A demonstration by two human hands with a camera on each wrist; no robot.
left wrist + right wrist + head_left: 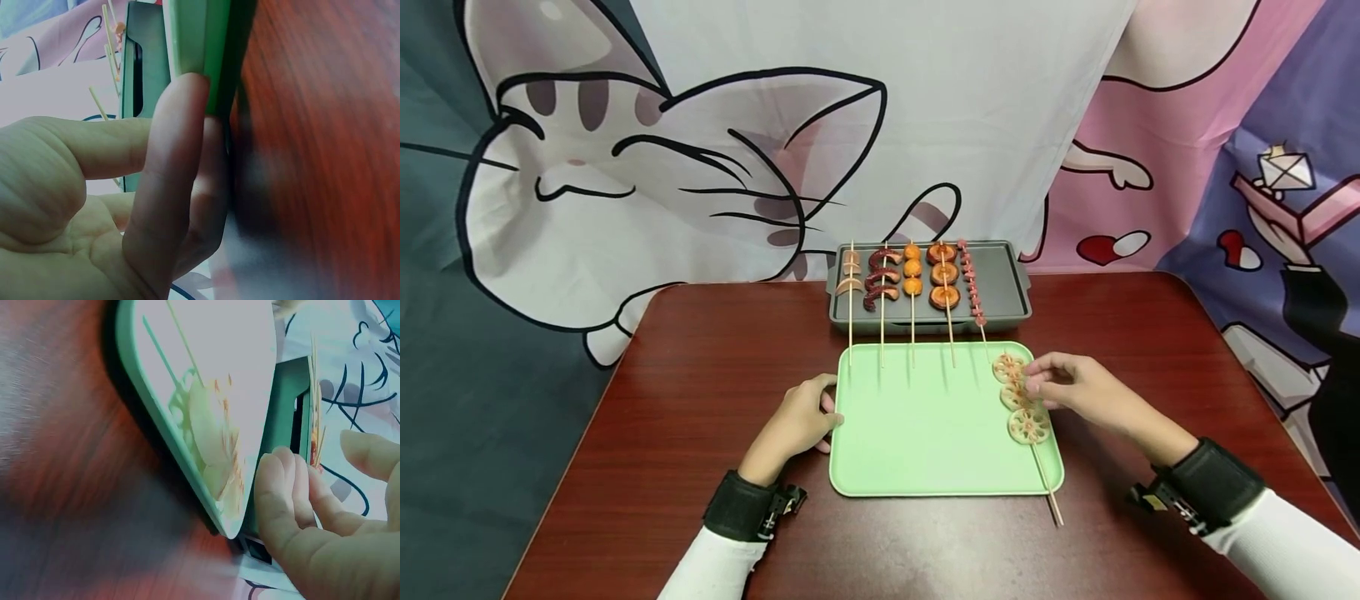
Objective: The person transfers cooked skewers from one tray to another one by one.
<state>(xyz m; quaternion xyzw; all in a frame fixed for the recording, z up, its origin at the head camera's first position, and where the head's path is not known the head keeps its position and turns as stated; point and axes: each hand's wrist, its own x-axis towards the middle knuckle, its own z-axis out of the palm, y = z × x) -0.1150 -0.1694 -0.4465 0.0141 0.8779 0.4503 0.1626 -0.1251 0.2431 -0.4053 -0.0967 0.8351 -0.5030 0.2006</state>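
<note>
A light green tray (917, 442) lies on the table. My left hand (801, 417) grips its left edge, and in the left wrist view the thumb (172, 137) presses on the rim with other fingers behind it. A skewer of lotus root slices (1028, 426) lies along the tray's right side, its stick reaching past the front edge. Beside the upper slices is my right hand (1078, 390), its fingers loosely bent. The right wrist view shows these fingers (275, 487) apart from the thumb with nothing between them, off the lotus root slices (212, 444).
Behind the tray stands a grey grill pan (1000, 287) holding several skewers, among them orange balls (912, 268), mushroom slices (944, 275) and dark red curled pieces (882, 279). Their sticks jut over the tray's back edge. A printed cloth (970, 108) hangs behind the table.
</note>
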